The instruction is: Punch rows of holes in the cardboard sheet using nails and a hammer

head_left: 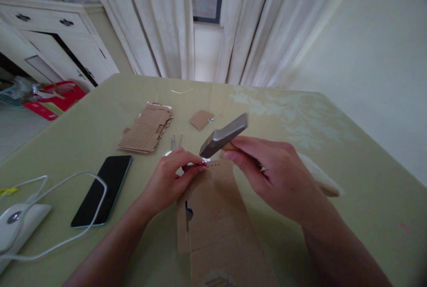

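Observation:
My right hand point(267, 167) is closed around the handle of a hammer point(224, 135). The grey metal head is tilted just above my left fingertips. My left hand point(175, 173) pinches a small shiny nail point(204, 161) between thumb and forefinger at the far edge of a brown cardboard sheet point(220, 216). Only the top of the nail shows. A row of small holes runs along that edge to the right of my fingertips. Beyond my left hand are several thin metal nails point(173, 141), partly hidden behind it.
Cardboard pieces covered in holes point(147, 129) lie at the back left of the table point(350, 216). Farther back is a small cardboard square point(201, 119). To the left are a phone point(102, 191), a white cable point(83, 231) and a power strip point(26, 222). A pale cloth-like item point(316, 171) sits behind my right hand.

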A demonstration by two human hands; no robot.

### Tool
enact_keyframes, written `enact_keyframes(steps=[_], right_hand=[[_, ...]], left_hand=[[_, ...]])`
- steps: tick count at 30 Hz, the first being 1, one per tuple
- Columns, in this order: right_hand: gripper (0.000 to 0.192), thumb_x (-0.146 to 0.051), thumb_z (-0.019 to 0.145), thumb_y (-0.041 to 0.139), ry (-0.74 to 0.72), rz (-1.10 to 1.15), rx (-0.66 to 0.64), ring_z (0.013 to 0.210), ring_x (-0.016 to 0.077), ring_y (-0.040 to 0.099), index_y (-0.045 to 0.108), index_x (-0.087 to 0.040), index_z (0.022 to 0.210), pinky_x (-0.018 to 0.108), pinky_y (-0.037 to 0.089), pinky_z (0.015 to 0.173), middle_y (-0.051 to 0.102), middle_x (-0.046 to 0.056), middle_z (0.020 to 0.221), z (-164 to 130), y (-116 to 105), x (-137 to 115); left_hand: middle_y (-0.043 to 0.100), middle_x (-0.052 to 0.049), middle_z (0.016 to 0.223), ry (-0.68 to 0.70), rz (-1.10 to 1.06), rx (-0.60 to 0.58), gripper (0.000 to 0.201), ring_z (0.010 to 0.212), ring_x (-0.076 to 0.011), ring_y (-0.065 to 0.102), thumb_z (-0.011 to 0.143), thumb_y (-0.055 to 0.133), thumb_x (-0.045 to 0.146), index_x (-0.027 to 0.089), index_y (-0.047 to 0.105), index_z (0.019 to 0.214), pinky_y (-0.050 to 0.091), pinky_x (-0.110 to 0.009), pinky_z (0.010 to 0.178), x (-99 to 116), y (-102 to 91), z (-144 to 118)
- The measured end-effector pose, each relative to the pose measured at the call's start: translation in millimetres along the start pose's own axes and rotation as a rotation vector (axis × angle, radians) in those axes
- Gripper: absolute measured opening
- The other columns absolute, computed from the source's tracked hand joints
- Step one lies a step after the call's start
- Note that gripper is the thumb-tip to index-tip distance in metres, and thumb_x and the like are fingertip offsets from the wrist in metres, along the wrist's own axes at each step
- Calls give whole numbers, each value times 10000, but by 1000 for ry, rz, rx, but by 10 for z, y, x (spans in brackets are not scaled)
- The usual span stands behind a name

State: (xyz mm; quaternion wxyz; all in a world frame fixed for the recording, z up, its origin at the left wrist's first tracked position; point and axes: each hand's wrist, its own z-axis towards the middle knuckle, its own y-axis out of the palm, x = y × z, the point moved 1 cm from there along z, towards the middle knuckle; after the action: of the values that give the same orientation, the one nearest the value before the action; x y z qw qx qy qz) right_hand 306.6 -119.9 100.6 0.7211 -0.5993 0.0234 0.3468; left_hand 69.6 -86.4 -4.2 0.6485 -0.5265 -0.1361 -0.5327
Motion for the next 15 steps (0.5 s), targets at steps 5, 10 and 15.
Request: enact_keyframes(steps=[5, 10, 15], right_hand=[[245, -347, 1136, 551, 19, -67, -45, 888, 225, 759, 772, -244, 1113, 320, 483, 803, 830, 51, 1026, -27, 39, -23], [228, -315, 1139, 547, 1, -39, -3, 945, 221, 762, 759, -234, 1160, 309, 482, 820, 827, 61, 1083, -28, 41, -12], [250, -337, 1140, 545, 22, -112, -131, 861, 218, 740, 772, -240, 1103, 311, 457, 772, 807, 54, 966, -16, 66, -27]], left_hand=[[800, -2, 868, 39, 28, -9, 88, 798, -176, 671, 995, 747, 210, 245, 810, 944, 504, -273, 718, -9, 1, -17], [802, -2, 883, 44, 39, -37, 89, 804, -177, 672, 1010, 732, 217, 247, 804, 966, 512, -291, 751, -12, 0, -22], [803, -27, 909, 91, 54, -64, 118, 836, -196, 682, 1026, 699, 219, 233, 795, 959, 519, -321, 779, -4, 2, -12]])
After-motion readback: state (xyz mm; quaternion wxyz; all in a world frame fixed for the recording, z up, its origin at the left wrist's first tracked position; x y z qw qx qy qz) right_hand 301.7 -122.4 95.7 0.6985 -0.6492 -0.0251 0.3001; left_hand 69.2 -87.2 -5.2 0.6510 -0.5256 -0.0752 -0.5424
